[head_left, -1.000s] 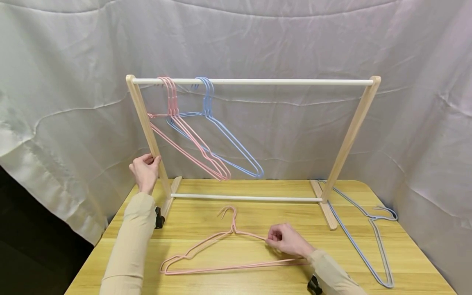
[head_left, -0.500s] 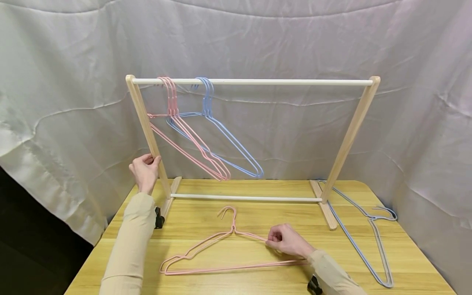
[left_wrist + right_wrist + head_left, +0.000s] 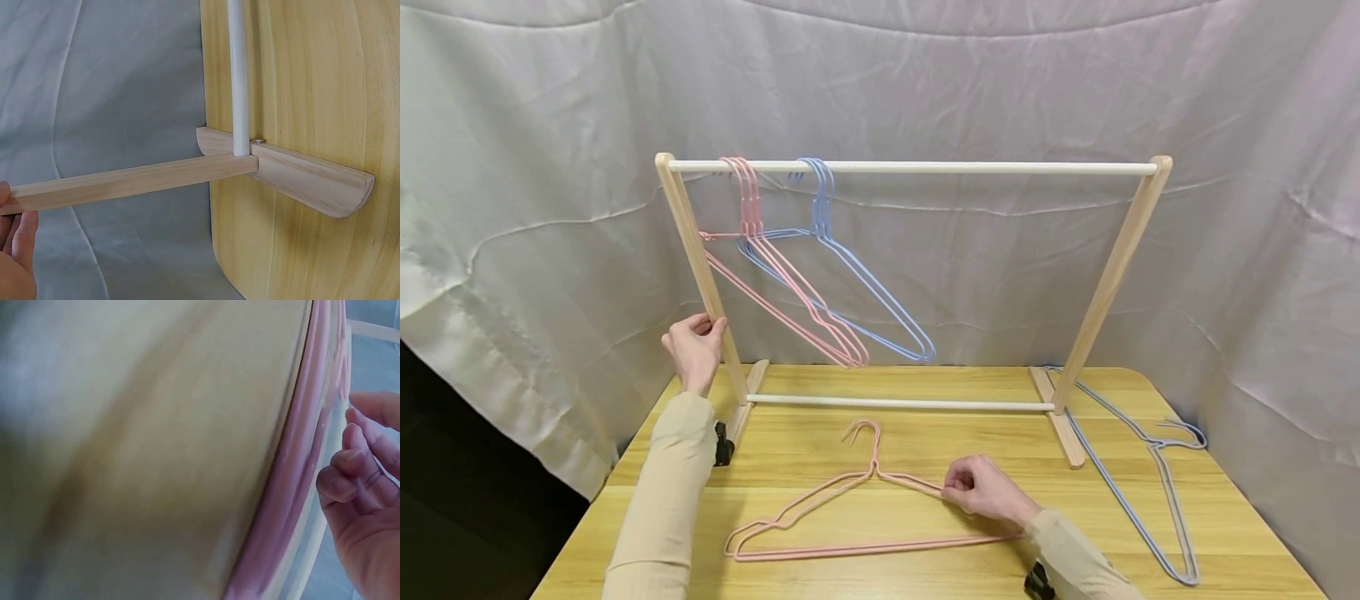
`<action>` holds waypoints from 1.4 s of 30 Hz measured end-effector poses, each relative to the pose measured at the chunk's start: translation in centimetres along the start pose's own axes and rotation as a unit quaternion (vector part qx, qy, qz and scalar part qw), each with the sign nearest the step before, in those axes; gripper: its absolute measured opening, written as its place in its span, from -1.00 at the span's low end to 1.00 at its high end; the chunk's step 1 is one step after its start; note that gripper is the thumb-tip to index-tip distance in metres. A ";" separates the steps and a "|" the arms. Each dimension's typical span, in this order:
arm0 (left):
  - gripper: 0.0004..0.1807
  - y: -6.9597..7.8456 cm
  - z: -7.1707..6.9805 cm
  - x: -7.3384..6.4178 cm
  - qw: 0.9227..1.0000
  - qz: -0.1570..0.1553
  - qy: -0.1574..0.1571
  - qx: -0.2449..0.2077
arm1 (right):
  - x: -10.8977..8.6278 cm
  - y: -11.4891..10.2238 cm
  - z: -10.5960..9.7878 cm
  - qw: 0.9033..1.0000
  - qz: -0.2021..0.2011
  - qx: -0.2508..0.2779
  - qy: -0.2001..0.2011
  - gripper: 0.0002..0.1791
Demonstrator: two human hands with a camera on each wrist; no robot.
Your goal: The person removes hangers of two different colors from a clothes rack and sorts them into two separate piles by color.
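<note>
My left hand pinches the left wooden post of a small clothes rack partway up. In the left wrist view, its fingertips sit under that post at the left edge. On the table, two pink wire hangers lie nearly on top of each other, hooks pointing away from me. My right hand pinches their right shoulder between thumb and forefinger, hiding the right-hand end. The right wrist view shows its fingertips right at the pink wire.
Several pink hangers and blue hangers hang at the left of the white top rail. Blue-grey hangers lie at the right, partly under the rack's right foot. A grey curtain encloses the wooden table.
At the right, the wires of the two pink hangers have shifted slightly: two lines now show along the right shoulder, and the bottom bars run closer together. My left hand keeps its place.
</note>
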State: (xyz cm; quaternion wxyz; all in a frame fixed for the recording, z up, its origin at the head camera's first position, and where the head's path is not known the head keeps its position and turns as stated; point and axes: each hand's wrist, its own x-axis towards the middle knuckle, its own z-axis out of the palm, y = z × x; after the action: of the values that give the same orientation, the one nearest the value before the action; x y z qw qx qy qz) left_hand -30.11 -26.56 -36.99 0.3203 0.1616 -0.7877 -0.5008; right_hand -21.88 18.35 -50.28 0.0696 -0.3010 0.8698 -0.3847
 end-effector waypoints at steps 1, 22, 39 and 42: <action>-0.67 0.0 0.0 0.0 1.000 0.000 0.000 0.001 | 0.0 0.0 0.0 1.000 0.001 0.000 0.003 -0.86; -0.67 0.1 0.1 0.0 1.000 0.001 0.005 0.005 | 5.2 -7.6 -10.3 0.986 -0.044 -0.015 0.159 -0.79; -0.65 0.2 -0.1 -0.2 1.000 -0.003 0.005 0.017 | 13.1 -16.4 -14.2 0.979 -0.048 0.140 0.137 -0.68; -0.65 0.3 -0.1 -0.2 1.000 -0.004 0.003 0.017 | 13.9 -16.9 -13.7 0.981 -0.043 0.134 0.136 -0.67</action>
State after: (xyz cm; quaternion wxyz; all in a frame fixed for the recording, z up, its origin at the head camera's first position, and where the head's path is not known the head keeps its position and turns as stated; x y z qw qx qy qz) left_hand -29.88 -26.40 -36.80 0.3180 0.1718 -0.7944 -0.4882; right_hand -29.99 10.15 -27.20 -0.0256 -0.2708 0.7979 -0.5380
